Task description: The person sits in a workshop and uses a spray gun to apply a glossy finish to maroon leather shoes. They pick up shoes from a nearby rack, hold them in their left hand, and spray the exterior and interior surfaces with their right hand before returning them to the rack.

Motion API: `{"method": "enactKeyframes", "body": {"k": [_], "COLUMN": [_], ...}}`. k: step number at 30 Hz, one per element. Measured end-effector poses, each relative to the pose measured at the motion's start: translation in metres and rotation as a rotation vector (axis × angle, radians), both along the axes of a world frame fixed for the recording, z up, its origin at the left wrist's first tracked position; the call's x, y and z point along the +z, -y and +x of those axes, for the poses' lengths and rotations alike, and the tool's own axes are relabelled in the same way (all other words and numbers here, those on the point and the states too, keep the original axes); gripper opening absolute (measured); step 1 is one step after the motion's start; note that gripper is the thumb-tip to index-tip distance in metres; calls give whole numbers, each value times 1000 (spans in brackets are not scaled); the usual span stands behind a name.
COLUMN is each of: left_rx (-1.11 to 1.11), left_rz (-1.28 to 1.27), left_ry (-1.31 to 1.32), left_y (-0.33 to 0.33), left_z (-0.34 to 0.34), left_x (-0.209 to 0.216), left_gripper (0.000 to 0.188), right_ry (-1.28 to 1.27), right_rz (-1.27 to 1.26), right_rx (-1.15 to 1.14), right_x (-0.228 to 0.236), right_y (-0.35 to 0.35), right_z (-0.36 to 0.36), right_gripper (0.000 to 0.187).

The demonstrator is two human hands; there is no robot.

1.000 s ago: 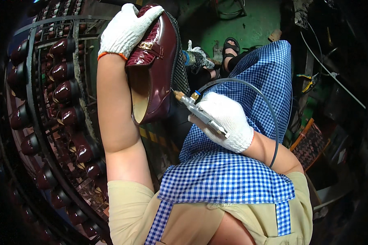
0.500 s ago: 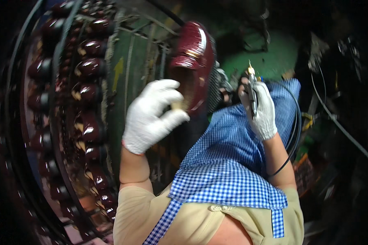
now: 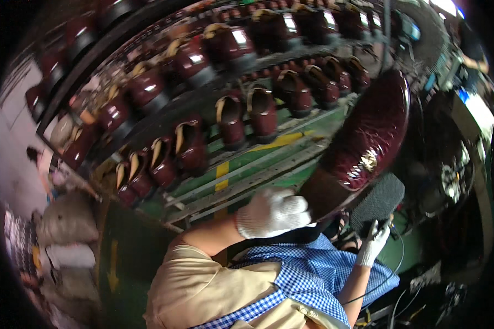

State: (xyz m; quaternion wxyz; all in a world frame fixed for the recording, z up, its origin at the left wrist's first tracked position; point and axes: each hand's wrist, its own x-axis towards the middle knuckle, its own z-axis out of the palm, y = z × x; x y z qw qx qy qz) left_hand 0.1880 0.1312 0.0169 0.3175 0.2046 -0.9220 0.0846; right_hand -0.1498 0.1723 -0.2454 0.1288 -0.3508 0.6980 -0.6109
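Observation:
A glossy dark-red shoe with a crinkled upper and a gold ornament is raised in front of me, toe pointing up and to the right. My left hand, in a white knit glove, is closed on its heel end; the fingertips are partly hidden there. My right hand, also gloved, is lower and further right. It is closed round a small metal hose-fed gun, mostly hidden by the fingers. A thin dark hose trails from it. Just beyond that hand is a dark grey textured pad.
Racks carrying rows of similar dark-red shoes stand ahead and to the left. Full sacks are stacked at far left. Dark machinery stands at right. Yellow markings show on the green floor. Another person's arm appears at upper right.
The view has swung left toward the racks. The shoe in my left hand has turned, its toe now leaning right. My right hand still has the gun, now close to the grey pad.

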Motion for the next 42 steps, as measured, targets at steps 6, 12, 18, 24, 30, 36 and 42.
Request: {"method": "enactKeyframes", "body": {"k": [6, 12, 18, 24, 30, 36, 42], "left_rx": [614, 888, 1063, 1089, 1027, 1242, 1225], "left_rz": [88, -381, -457, -110, 144, -483, 14], "left_ry": [-222, -363, -249, -472, -198, -263, -444], "left_y": [-103, -169, -155, -100, -24, -38, -90], "left_z": [146, 174, 220, 295, 365, 388, 433], "left_x": [-16, 18, 82, 156, 220, 217, 201], "left_gripper": [31, 32, 28, 24, 38, 44, 39], "right_ry": [-122, -247, -320, -267, -251, -220, -261], "right_rz": [29, 97, 141, 88, 75, 99, 81], "right_rx": [47, 50, 22, 37, 35, 50, 31], "right_x": [8, 20, 14, 6, 3, 22, 11], "right_y": [7, 12, 14, 18, 24, 16, 17], "right_z": [-15, -29, -37, -48, -50, -35, -38], "right_gripper": [61, 64, 62, 62, 59, 61, 63]}}
